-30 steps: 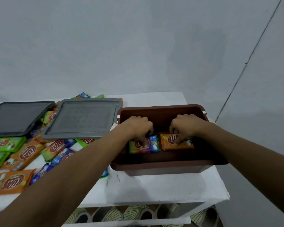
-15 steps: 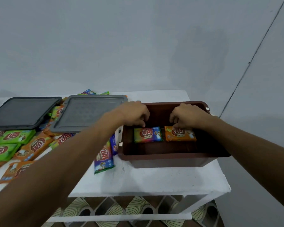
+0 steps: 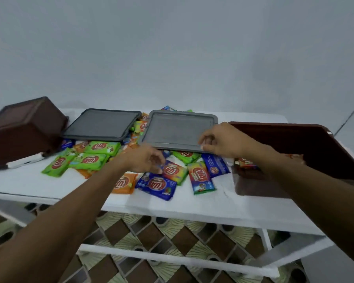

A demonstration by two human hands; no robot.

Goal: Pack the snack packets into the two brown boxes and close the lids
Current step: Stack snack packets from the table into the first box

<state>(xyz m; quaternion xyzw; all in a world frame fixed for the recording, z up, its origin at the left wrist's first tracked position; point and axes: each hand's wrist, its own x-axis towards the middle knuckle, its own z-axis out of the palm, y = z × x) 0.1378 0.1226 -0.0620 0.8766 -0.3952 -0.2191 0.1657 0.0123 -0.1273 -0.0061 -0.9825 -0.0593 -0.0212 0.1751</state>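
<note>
Now my left hand (image 3: 145,160) is down on the heap of snack packets (image 3: 88,160) in the middle of the white tabletop (image 3: 29,186). Its fingers (image 3: 159,169) are half bent and narrow, tips on the left end of a rainbow-striped packet (image 3: 175,170), with nothing held yet. That packet lies flat, its long axis running left to right and slanting toward me at its right end. A blue packet (image 3: 156,185) lies just in front of it, and an orange packet (image 3: 124,183) left of that.

My right hand (image 3: 223,141) hangs over the near right corner of the grey lid (image 3: 180,127), fingers curled. Through the blur I cannot tell whether they grip the lid.

The open brown box (image 3: 307,144) sits at the right end of the tabletop, long axis left to right, front wall close to the front edge. A boxed packet (image 3: 245,161) shows by its left wall. The second brown box (image 3: 25,127) lies tipped at the far left with a white pen (image 3: 23,162) beside it. The dark lid (image 3: 101,124) rests between that box and the grey lid.

A bare strip of tabletop runs along the front edge, widest at the left. Only a narrow gap parts the heap from the open box.

0.5 s ago both hands were at the open box over 2 packets. Both are now out of it and to its left.
</note>
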